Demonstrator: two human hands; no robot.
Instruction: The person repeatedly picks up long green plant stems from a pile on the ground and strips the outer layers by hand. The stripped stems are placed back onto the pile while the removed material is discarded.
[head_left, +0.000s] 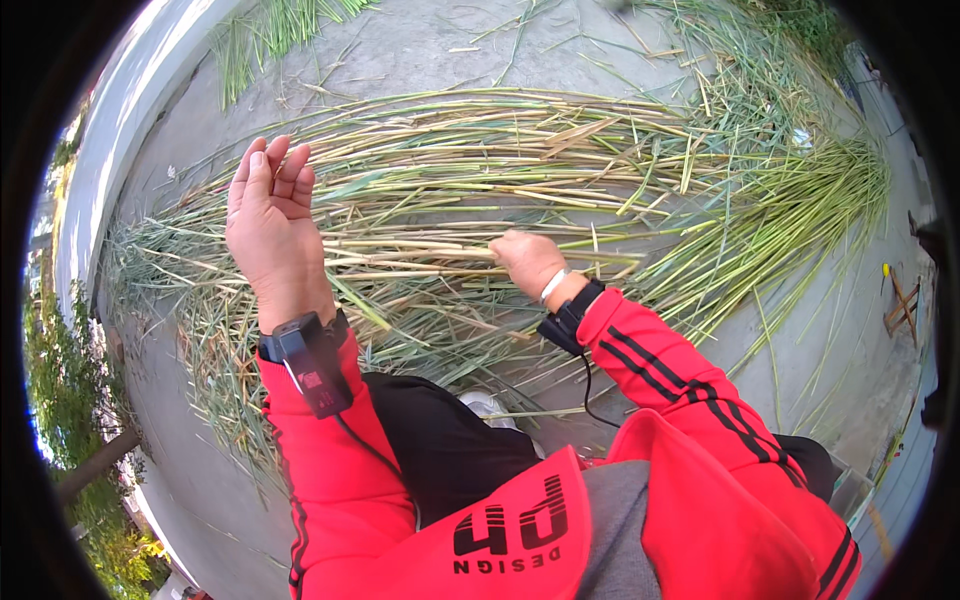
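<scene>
My right hand (527, 260) is closed around a few pale, dry reed-like stalks (420, 253) that run left from its fingers, just above the layer below. My left hand (276, 214) is raised over the left part of that layer, palm up, with its fingers loosely bent and nothing in them. The layer is a wide spread of long green and tan stalks (480, 154) lying crosswise before me. Stripped leaves and loose stems (442, 334) are heaped between the stalks and my legs.
A bundle of greener stalks (780, 217) fans out at the right. More green stalks (277, 30) lie at the upper left on the concrete ground (427, 60). A leafy pile (750, 82) rises at the upper right. Cables hang from my wrist devices (315, 367). My white shoe (487, 409) stands by the leaves.
</scene>
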